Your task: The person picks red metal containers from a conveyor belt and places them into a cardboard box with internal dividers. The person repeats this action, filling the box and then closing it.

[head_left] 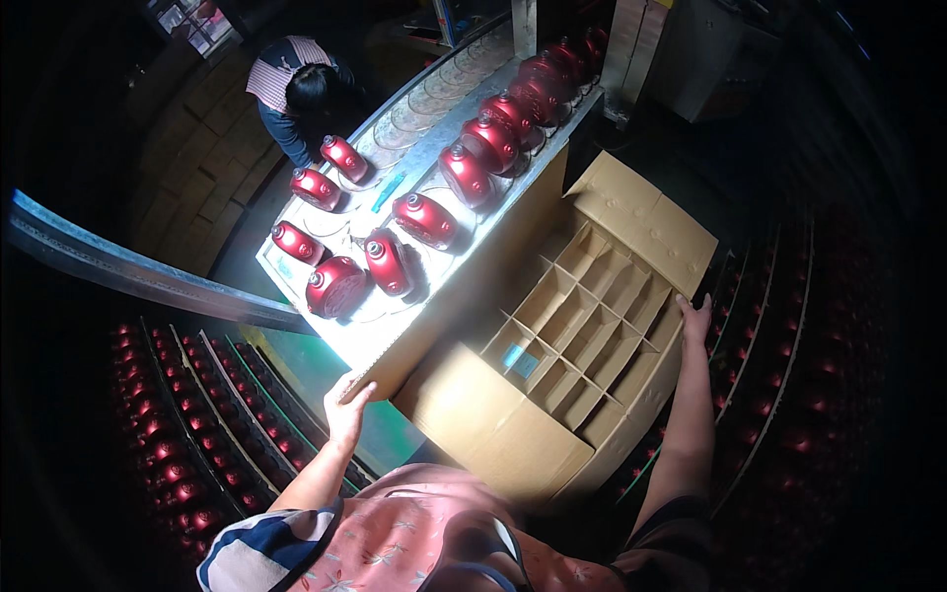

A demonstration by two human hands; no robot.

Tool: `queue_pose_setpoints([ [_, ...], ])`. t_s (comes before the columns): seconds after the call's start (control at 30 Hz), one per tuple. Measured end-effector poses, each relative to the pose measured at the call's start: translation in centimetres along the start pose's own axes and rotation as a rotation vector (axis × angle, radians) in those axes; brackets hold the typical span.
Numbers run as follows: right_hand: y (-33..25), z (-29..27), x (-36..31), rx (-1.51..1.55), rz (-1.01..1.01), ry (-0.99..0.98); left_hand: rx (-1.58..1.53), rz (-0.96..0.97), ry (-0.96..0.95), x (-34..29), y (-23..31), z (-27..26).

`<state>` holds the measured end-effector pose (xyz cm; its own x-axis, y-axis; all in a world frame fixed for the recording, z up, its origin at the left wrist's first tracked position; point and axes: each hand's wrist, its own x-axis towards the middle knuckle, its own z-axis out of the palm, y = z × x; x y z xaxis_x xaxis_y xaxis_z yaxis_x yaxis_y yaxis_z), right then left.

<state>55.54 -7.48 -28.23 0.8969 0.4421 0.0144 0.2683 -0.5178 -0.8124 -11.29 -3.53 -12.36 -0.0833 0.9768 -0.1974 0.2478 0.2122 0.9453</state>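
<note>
While the person's left hand point(345, 416) is at the near corner of a long cardboard panel point(395, 367), with its fingers bent over the edge and its thumb apart, the right hand point(695, 322) is at the far right side of an open cardboard box point(639, 403). The left hand grips the panel; the right touches the box's rim with its fingers, but how firmly it holds cannot be told.

The box sits in front of the person, to the right of a brightly lit table point(347, 337). A grid of cardboard dividers point(577, 286) splits its inside into compartments, and a blue patch point(520, 361) shows in one near the left side. The far flap point(646, 222) is folded outward, and the near flap point(493, 422) spreads toward the person's body. The panel runs between the box and the table; whether it joins the box is unclear.

Shiny red bottles point(424, 219) stand on the table, spaced apart at the near end and crowded in a line along the right edge toward the far end. Across the table, a co-worker point(296, 84) bends forward, head down. More red bottles fill dark rows point(178, 469) at lower left and similar rows point(769, 395) at right. The person wears a pink patterned apron point(390, 538).
</note>
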Motion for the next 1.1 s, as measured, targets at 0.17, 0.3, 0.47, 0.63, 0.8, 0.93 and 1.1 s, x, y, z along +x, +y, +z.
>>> queue_pose_setpoints([
  [0.17,0.1,1.8,9.9,0.567,0.407,-0.211,-0.003,0.021,0.158,-0.6,-1.7,0.2],
  [0.3,0.4,-1.4,4.8,1.294,0.334,0.003,0.031,-0.042,0.138,0.2,-2.5,0.2],
  [0.47,4.4,-4.5,-10.8,-0.066,-0.446,-0.460,0.085,0.032,0.054,-3.3,-1.9,2.3],
  [0.63,12.0,-7.9,-33.4,0.458,0.330,0.121,0.903,0.339,-0.992,-7.3,-3.6,5.7],
  [0.8,19.1,-9.1,-46.8,1.129,1.492,-0.235,0.864,0.295,-0.484,-0.7,-7.0,7.6],
  [0.93,16.9,-9.2,-49.5,1.492,1.448,0.344,0.914,0.083,-0.381,3.7,-7.7,7.6],
  [1.1,9.7,-9.9,-49.9,1.037,0.893,-0.102,0.942,-0.075,-0.346,5.8,-8.3,6.6],
])
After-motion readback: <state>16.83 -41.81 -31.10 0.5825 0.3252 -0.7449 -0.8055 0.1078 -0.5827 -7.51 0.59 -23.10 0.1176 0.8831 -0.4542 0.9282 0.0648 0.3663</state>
